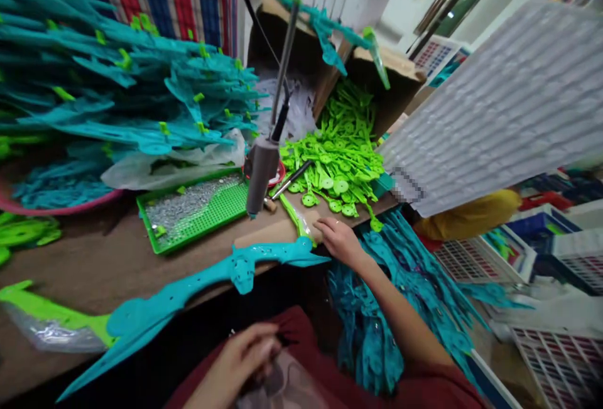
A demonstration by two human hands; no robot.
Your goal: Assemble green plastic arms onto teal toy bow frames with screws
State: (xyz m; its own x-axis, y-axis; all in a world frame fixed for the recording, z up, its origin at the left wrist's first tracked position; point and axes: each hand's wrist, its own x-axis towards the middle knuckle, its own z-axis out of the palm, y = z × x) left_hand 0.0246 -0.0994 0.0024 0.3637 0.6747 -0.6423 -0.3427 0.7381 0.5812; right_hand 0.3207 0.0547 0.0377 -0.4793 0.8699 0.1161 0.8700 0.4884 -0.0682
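Observation:
My right hand [340,239] rests on the table edge with its fingers curled, touching the tip of a long teal plastic piece [207,283] that lies along the front edge of the wooden table [108,258]. Whether it grips anything I cannot make out. My left hand [245,359] is down in my lap, fingers closed on a clear plastic bag [282,387]. A grey hanging power screwdriver [260,176] dangles just above the table, behind the teal piece.
A green tray of small screws [198,208] sits mid-table. Bright green plastic parts [339,158] spill from a cardboard box [377,76]. A big stack of teal pieces [108,88] fills the left; more teal pieces [405,289] heap at right. White baskets [560,365] stand on the floor.

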